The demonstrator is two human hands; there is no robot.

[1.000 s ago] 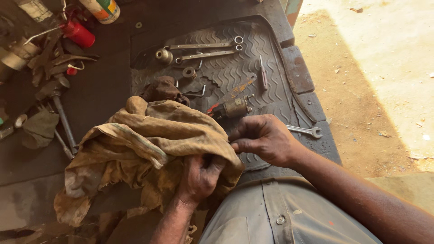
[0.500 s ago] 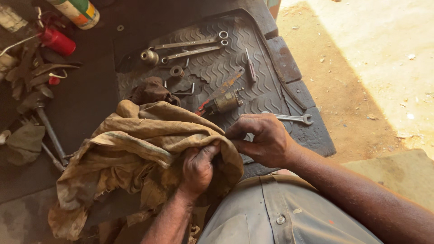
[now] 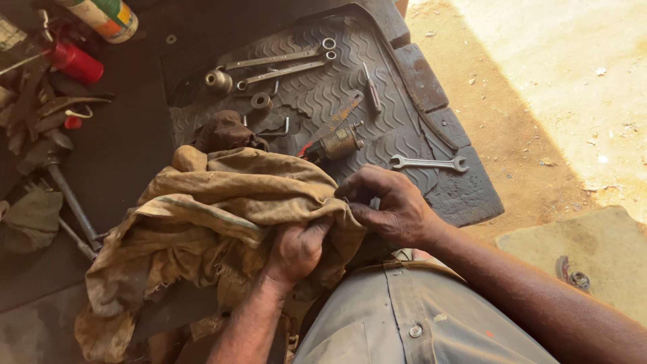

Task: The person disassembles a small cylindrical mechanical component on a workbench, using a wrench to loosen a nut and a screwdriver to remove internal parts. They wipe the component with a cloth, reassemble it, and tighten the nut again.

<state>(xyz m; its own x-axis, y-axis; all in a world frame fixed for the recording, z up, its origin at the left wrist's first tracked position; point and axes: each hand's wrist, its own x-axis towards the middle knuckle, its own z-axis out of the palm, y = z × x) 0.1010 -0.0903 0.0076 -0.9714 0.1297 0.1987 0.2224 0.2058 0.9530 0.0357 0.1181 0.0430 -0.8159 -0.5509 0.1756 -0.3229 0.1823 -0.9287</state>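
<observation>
Right hand (image 3: 394, 209) closer against rag (image 3: 216, 216)

Left hand (image 3: 296, 251): grimy, back facing up, fingers curled shut in a fist, knuckles pointing to 1 o'clock.
Left forearm: bare, rising from the bottom edge toward 1 o'clock.
Right hand (image 3: 389, 205): just beside the left, at its 2 o'clock; fingers bent, fingertips pinched together, pointing to 9 o'clock.
Right forearm: bare, entering from 4 o'clock, wrist straight.
</observation>
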